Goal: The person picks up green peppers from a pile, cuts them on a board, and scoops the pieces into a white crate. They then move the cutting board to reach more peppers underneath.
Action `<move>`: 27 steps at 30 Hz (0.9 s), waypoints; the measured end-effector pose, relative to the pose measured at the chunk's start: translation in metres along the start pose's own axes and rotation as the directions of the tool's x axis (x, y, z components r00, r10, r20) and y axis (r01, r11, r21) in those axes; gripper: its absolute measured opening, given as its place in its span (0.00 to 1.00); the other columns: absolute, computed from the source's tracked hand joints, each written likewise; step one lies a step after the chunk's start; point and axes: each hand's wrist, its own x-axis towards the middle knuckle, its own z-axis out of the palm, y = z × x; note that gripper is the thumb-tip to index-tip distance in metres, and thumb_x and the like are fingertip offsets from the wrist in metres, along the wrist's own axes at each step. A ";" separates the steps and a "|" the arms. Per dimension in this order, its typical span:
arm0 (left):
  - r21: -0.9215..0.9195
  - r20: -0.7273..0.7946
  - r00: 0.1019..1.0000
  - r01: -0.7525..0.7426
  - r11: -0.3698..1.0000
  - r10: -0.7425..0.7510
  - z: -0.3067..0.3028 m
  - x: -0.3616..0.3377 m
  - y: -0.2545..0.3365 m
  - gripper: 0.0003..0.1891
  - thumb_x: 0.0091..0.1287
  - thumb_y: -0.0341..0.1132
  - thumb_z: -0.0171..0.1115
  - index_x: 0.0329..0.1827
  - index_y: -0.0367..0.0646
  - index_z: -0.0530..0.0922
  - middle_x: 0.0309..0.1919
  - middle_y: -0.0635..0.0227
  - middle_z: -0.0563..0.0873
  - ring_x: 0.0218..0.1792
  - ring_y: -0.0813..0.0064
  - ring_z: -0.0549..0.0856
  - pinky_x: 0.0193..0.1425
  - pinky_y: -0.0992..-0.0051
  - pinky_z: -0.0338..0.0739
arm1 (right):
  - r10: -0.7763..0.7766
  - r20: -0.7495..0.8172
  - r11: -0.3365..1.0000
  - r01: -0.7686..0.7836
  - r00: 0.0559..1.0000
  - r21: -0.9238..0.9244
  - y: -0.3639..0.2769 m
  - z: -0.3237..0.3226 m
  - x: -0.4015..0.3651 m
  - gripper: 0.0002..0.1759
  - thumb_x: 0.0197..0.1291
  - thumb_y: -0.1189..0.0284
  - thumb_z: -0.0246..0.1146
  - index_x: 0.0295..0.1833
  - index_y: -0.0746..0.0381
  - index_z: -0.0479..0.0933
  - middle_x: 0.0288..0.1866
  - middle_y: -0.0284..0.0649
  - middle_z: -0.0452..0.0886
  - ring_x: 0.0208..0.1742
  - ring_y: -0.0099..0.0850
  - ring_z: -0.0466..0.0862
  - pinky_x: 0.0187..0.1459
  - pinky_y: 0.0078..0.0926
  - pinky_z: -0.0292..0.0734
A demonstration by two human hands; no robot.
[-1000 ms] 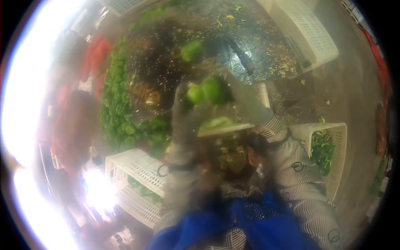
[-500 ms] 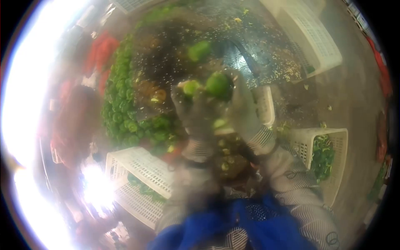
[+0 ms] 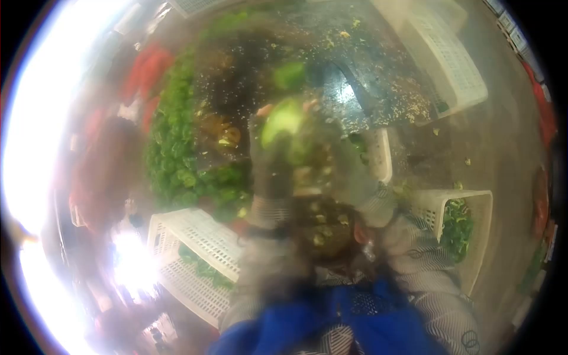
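A pale green bell pepper (image 3: 284,121), blurred by motion, is in front of me above the work surface. My left hand (image 3: 271,160), in a greyish glove, is closed around its left side, with a fingertip showing at the top. My right hand (image 3: 349,163) is just to the right, smeared by motion, so its fingers and anything in them cannot be made out. A small dark green piece (image 3: 358,141) shows beside it. Another green bell pepper (image 3: 289,76) lies beyond my hands on the seed-strewn surface (image 3: 231,65).
Many green peppers (image 3: 171,130) are lined up along the left. White crates holding green pieces stand at the lower left (image 3: 198,234) and right (image 3: 485,236); another white crate (image 3: 452,59) is at upper right. A person in red (image 3: 106,177) is at left. Pale scraps (image 3: 322,219) lie below my hands.
The darker whole pepper at my right hand no longer shows there. The pale green pepper at my left hand has come up and looks larger. My right hand is more blurred.
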 end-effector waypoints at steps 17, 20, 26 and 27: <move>0.615 0.011 0.980 -0.161 0.772 0.196 0.002 -0.001 -0.029 0.16 0.75 0.29 0.51 0.62 0.35 0.77 0.58 0.59 0.82 0.54 0.72 0.84 0.59 0.73 0.80 | 0.340 0.014 0.929 -0.334 0.940 -0.159 0.031 -0.020 -0.013 0.23 0.58 0.78 0.61 0.61 0.68 0.76 0.52 0.53 0.83 0.55 0.48 0.82 0.57 0.42 0.77; 0.717 0.077 0.981 -0.178 0.674 0.177 -0.009 0.004 -0.033 0.17 0.76 0.27 0.49 0.65 0.35 0.75 0.58 0.59 0.83 0.56 0.70 0.84 0.61 0.73 0.79 | 0.404 0.066 0.902 -0.385 0.912 -0.197 0.015 -0.033 0.001 0.21 0.55 0.80 0.61 0.56 0.69 0.77 0.46 0.51 0.84 0.46 0.46 0.85 0.47 0.40 0.79; 0.578 0.134 0.987 -0.148 0.802 0.085 -0.041 0.005 -0.030 0.21 0.82 0.39 0.45 0.70 0.38 0.72 0.52 0.64 0.85 0.44 0.84 0.84 0.45 0.80 0.82 | 0.547 0.111 0.797 -0.556 0.830 0.235 0.009 -0.041 0.004 0.18 0.55 0.80 0.61 0.54 0.68 0.78 0.41 0.42 0.83 0.37 0.34 0.85 0.37 0.30 0.80; 0.228 0.036 0.976 0.199 0.953 -0.213 -0.041 0.002 -0.023 0.22 0.83 0.43 0.44 0.71 0.39 0.71 0.49 0.65 0.85 0.38 0.86 0.84 0.37 0.83 0.82 | 0.685 0.141 0.650 -0.687 0.715 0.326 0.005 -0.045 0.007 0.19 0.57 0.80 0.61 0.55 0.67 0.78 0.44 0.40 0.83 0.39 0.32 0.85 0.38 0.27 0.81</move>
